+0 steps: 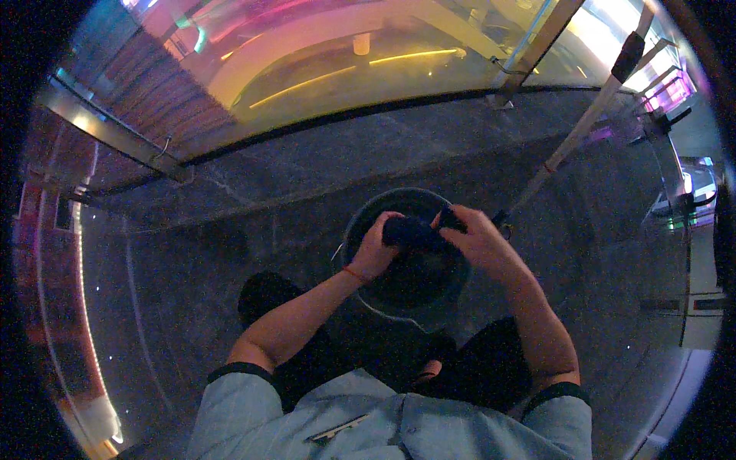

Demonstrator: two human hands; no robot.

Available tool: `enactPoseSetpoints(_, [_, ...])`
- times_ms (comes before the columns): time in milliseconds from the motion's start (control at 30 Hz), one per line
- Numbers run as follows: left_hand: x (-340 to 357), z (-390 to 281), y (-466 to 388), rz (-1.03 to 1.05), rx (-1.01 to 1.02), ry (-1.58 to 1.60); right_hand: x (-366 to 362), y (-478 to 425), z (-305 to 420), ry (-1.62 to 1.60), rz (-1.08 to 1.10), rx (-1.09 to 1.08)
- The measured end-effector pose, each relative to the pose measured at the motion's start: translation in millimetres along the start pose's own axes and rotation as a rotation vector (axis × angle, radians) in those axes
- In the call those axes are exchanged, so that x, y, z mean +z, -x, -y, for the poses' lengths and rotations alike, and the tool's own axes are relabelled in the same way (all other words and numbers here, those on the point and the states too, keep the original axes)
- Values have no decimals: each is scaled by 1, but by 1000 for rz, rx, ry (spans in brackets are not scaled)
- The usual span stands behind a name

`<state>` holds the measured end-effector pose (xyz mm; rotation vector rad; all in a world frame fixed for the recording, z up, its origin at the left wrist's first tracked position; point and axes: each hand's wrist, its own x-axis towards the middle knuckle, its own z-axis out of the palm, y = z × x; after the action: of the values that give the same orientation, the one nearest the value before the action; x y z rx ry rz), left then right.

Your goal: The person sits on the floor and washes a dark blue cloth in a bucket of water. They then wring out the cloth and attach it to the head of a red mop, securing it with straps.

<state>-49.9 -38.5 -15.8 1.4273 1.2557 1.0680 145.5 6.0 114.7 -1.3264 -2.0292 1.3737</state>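
A round bucket (397, 313) with a wire handle stands on the floor between my knees. Over its opening, my left hand (379, 244) grips a dark cloth (411, 233) at its left end. My right hand (468, 233) is closed on the cloth's other end, by the bucket's upper right rim. The cloth is bunched between both hands. What lies inside the bucket is too dark to tell.
A long pole (575, 135) with a dark grip slants from beside the bucket to the upper right. Ahead runs a glass panel with a metal post (535, 54) and coloured light behind it. A lit strip (86, 299) edges the left side.
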Motion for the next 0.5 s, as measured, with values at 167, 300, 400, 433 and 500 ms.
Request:
enactPoseSetpoints(167, [-7, -18, 4, -3, 88, -100, 46, 2, -58, 360, -69, 9])
enactPoseSetpoints(300, [4, -38, 15, 94, 329, -295, 53, 4, -45, -567, 207, 686])
enactPoseSetpoints(400, [7, -54, 21, 225, 384, -187, 59, 15, -38, -1153, 128, 762])
enactPoseSetpoints(433, [7, -54, 24, 277, 414, -163, 60, 17, -29, -1212, 117, 782])
enactPoseSetpoints(500, [8, -54, 29, 389, 479, -112, 67, 22, -38, -1311, 106, 781])
